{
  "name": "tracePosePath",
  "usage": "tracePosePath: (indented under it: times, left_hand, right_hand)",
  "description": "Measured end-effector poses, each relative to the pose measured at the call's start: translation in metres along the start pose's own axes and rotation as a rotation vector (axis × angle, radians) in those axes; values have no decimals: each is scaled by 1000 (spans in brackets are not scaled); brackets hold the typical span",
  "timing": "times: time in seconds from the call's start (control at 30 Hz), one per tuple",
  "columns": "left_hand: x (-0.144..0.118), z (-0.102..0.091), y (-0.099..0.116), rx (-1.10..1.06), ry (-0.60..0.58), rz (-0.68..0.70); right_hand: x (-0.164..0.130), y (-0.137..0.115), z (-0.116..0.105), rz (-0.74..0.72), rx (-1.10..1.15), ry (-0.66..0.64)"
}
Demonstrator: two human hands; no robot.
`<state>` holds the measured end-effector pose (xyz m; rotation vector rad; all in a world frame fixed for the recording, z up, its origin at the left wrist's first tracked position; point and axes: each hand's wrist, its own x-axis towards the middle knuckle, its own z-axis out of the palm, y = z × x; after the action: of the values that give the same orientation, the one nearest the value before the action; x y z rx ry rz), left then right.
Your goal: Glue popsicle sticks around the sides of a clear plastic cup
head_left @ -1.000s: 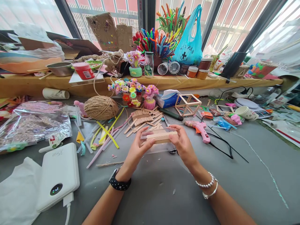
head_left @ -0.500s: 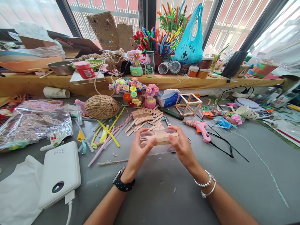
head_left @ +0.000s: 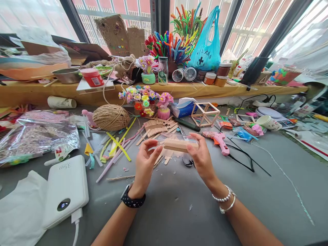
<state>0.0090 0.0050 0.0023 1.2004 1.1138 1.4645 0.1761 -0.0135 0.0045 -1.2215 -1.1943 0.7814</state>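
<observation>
Over the table, my right hand (head_left: 202,155) grips the right end of a clear plastic piece with craft sticks (head_left: 176,146) along its near side, thumb in front and fingers behind. My left hand (head_left: 147,160) is at the left end, fingers curved and apart, the thumb tip close to the sticks; whether it touches the plastic is hard to see. Loose craft sticks (head_left: 156,127) lie in a pile behind the hands. A small dark ring-shaped object (head_left: 188,161), partly hidden, rests under the piece.
A pink glue gun (head_left: 221,143) with a black cord lies to the right, near a stick cube frame (head_left: 205,114). Left are a twine ball (head_left: 111,117), yellow strips (head_left: 119,147) and a white power bank (head_left: 67,191). A tissue pack (head_left: 183,107) stands behind.
My left hand has loosened from the left end of the piece and drawn slightly left. The piece has tilted and shifted a little to the right in my right hand, showing more sticks beneath.
</observation>
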Motion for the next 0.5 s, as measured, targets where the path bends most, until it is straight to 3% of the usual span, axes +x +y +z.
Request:
tracePosePath:
  times: [0.1,0.23,0.3,0.4,0.5]
  left_hand:
    - [-1,3,-2,-61,9,12]
    - [-7,6,-3,-147,-297,-128]
    - [-9,6,-3,-72,-357,-88]
    - [-8,3,-1,30,-357,89]
    - [-3,-3,-1,147,-358,284]
  right_hand:
    - [0,-2,2,113,295,-50]
    - [-1,-6,5,179,552,-152]
    - [-1,-8,5,157,491,-238]
    - [0,-8,0,101,270,-378]
    - [4,-4,-6,-108,-37,-427]
